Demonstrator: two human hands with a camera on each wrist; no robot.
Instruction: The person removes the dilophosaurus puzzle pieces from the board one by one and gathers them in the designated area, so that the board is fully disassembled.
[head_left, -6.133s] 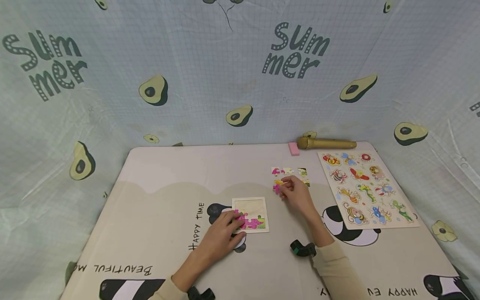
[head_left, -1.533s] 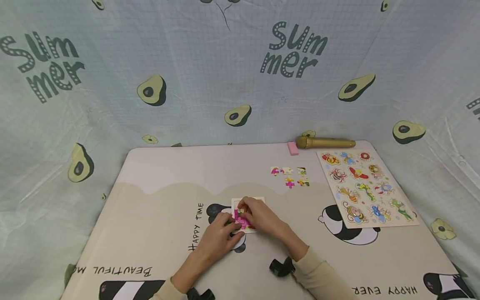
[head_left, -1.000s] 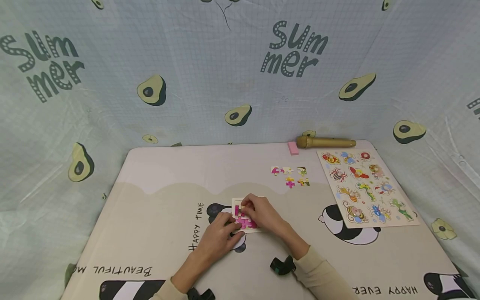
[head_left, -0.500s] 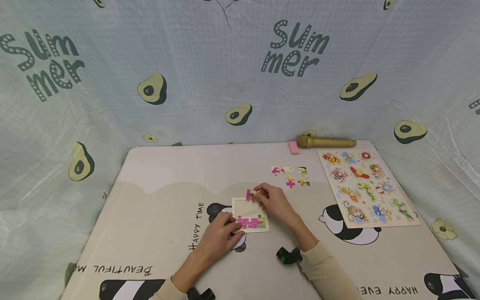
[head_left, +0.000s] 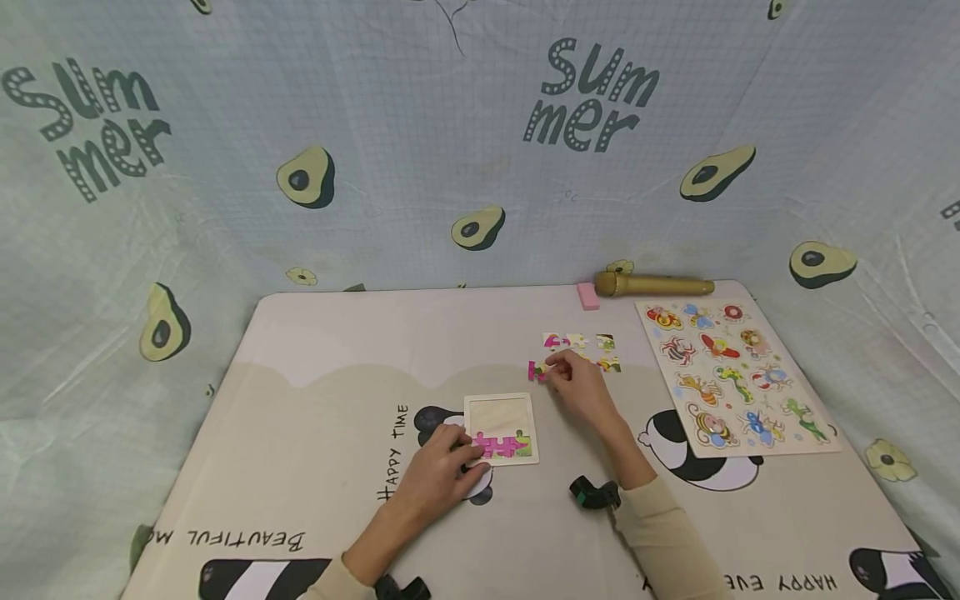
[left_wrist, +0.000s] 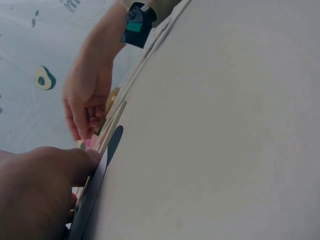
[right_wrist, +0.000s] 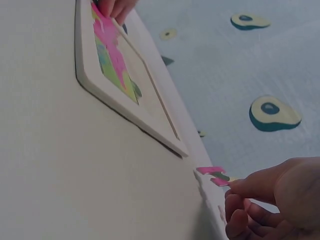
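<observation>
A small wooden puzzle tray (head_left: 535,425) lies mid-table, its near row filled with pink and green pieces (head_left: 504,446). My left hand (head_left: 437,473) holds the tray at its near-left corner, fingertips over the rim and the pink pieces. Beyond the tray, to its right, my right hand (head_left: 583,387) pinches a pink and green puzzle piece (right_wrist: 214,175) between thumb and finger. Loose pieces (head_left: 605,342) lie just past that hand, which covers part of the group. The left wrist view shows my thumb at the tray's edge.
A board of cartoon insects (head_left: 731,379) lies at the right. Behind it are a brown wooden stick (head_left: 656,285) and a pink block (head_left: 588,296) at the table's far edge. A patterned curtain (head_left: 390,125) hangs around the table.
My right hand has lifted the pink and green piece out of the tray and carried it right and away, to beside the loose pieces. My left hand has stayed at the tray.
</observation>
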